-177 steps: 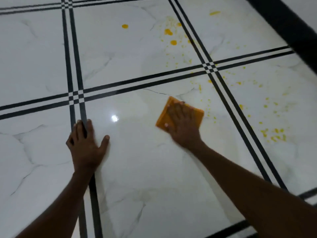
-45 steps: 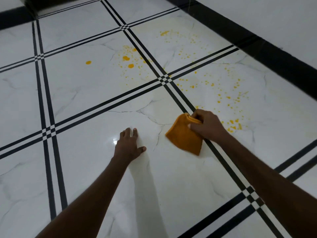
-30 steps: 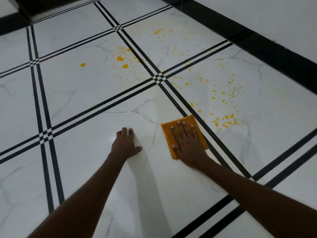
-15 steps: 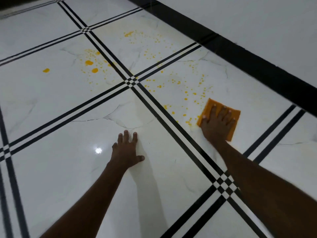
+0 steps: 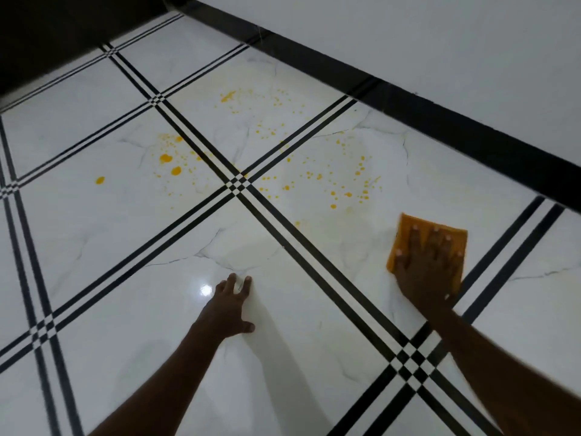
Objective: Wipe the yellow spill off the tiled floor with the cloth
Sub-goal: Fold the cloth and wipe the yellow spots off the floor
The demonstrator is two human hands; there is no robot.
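An orange cloth (image 5: 408,228) lies flat on the white marble tiled floor (image 5: 125,234). My right hand (image 5: 427,262) presses down on it with straight, spread fingers. Yellow spill drops (image 5: 333,184) are scattered over the tile just left of and beyond the cloth. Larger yellow blobs (image 5: 171,165) sit on the tile further left, and faint splatter (image 5: 251,105) marks the far tile. My left hand (image 5: 231,306) rests flat on the near tile, fingers straight, bracing me.
Black double grout lines (image 5: 239,185) cross the floor in a grid. A black skirting band (image 5: 408,92) runs along the white wall at the right. A dark area (image 5: 47,33) fills the far left corner.
My right hand has slid the cloth to the right across the tile, away from the grout lines; the drops it passed over are gone. My left hand stays planted.
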